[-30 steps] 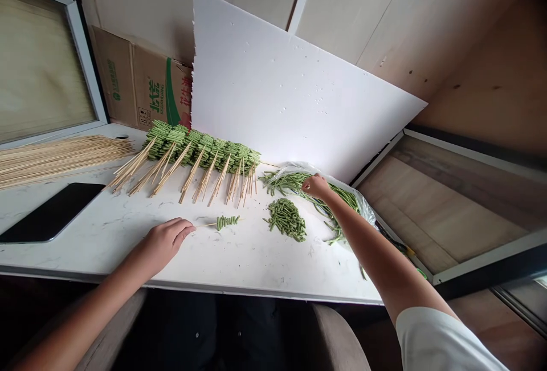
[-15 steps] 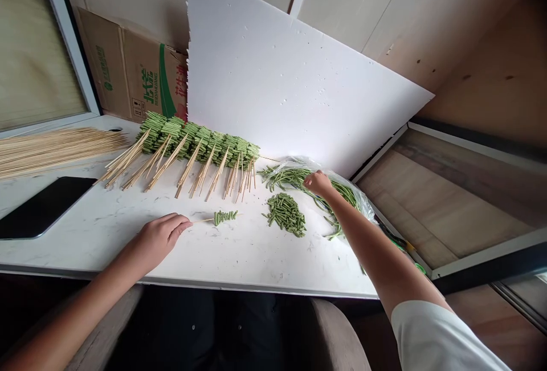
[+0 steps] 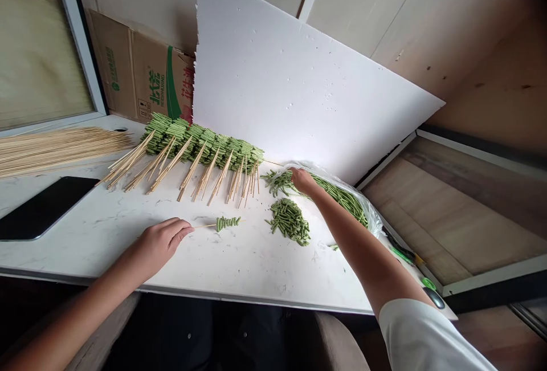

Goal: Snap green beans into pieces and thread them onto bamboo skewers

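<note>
My left hand (image 3: 160,241) rests on the white table (image 3: 128,228), fingers pinched on the bare end of a thin skewer (image 3: 205,225) that carries a few green bean pieces (image 3: 227,223). My right hand (image 3: 301,180) reaches far over to the long green beans (image 3: 342,195) lying on a clear plastic bag (image 3: 371,218), fingers curled down on the beans' left end. A small heap of cut bean pieces (image 3: 290,221) lies just in front of that hand. A row of finished bean skewers (image 3: 200,151) lies at the back of the table.
A bundle of bare bamboo skewers (image 3: 55,147) lies at the left, with a black phone (image 3: 40,207) in front of it. A cardboard box (image 3: 137,83) and a white foam board (image 3: 299,86) lean against the wall behind. Green-handled tools (image 3: 408,256) lie at the right edge.
My right hand has shifted left along the long beans, toward their left end. My left hand stays on the skewer. The camera has turned slightly.
</note>
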Tool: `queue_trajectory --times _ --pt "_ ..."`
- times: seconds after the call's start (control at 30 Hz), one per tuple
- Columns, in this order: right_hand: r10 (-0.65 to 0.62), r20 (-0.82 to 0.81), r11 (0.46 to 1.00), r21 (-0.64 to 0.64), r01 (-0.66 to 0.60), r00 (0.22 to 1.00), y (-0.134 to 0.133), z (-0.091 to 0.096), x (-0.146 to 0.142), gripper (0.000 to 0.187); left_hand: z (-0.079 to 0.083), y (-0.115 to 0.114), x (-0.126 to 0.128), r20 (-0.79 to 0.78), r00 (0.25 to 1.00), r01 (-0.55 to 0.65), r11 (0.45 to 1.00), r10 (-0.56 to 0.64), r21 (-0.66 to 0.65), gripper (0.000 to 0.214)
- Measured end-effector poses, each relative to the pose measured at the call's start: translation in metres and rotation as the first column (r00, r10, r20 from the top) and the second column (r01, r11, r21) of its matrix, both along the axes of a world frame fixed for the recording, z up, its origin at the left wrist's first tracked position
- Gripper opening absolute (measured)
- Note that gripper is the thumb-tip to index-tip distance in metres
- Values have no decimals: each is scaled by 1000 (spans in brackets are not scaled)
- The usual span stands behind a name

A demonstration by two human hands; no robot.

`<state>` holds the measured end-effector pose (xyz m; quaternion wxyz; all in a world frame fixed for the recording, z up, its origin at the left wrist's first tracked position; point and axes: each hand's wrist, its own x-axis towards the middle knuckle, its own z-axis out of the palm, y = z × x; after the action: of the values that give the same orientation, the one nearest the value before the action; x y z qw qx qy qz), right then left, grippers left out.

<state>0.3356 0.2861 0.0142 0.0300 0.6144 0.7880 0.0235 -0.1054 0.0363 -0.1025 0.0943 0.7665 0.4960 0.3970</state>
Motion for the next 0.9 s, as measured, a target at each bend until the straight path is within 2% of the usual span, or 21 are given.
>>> queue_trajectory --times 0.17,0.37,0.6,0.73,0.9 --pt "-4 -24 1000 -9 4 1000 8 6 -8 49 0 0 0 6 1000 0 1000 0 -3 38" --pt "32 -17 999 -27 -33 999 7 10 -32 29 -1 0 -1 7 1000 -1 1000 1 -21 38" --pt "143 -3 989 -25 -143 990 7 0 -72 45 1 -1 0 2 1000 0 1000 0 -12 36" --pt "148 25 989 -18 -147 989 15 -3 -86 25 3 -1 1 -2 1000 5 1000 -5 -7 35" --pt "142 41 990 6 -142 989 20 -2 -90 27 7 -2 2 -8 1000 8 1000 -8 -1 36"
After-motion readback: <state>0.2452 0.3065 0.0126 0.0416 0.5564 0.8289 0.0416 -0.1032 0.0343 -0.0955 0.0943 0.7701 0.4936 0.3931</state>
